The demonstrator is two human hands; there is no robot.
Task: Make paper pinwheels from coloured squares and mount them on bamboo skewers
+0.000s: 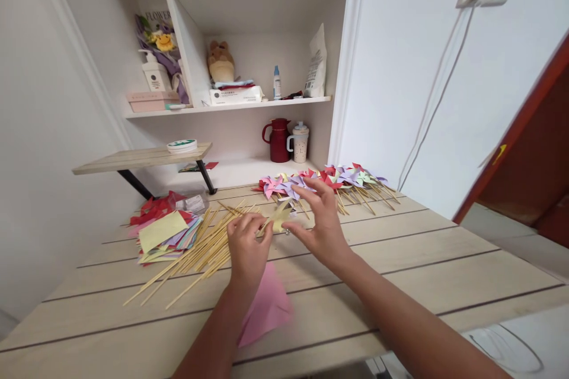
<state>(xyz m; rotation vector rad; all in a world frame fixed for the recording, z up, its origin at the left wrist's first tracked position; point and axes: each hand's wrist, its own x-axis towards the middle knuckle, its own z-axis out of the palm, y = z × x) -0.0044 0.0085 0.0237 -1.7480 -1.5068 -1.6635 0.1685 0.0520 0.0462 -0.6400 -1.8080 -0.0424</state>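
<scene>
Yellow paper pinwheel (280,216), half-formed, pinched between both hands just above the wooden table (422,260): left hand (246,243) grips its near edge, right hand (320,222) steadies the far side with fingers spread, likely to keep the folds from springing. Bamboo sticks (195,254) and a stack of paper squares (164,231) lie just left; finished pinwheels (329,180) are lined up behind, and a pink sheet (267,308) lies under the left wrist.

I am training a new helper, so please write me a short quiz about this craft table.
1. True or false: the pink paper lies under the left hand.
2. What lies between the paper stack and the hands: A sticks, B cups, C scissors?
3. Which colour is the folded paper that both hands pinch?

Key: 1 true (below the wrist). 2 A. 3 pale yellow; the right hand fingers touch it too.
</scene>
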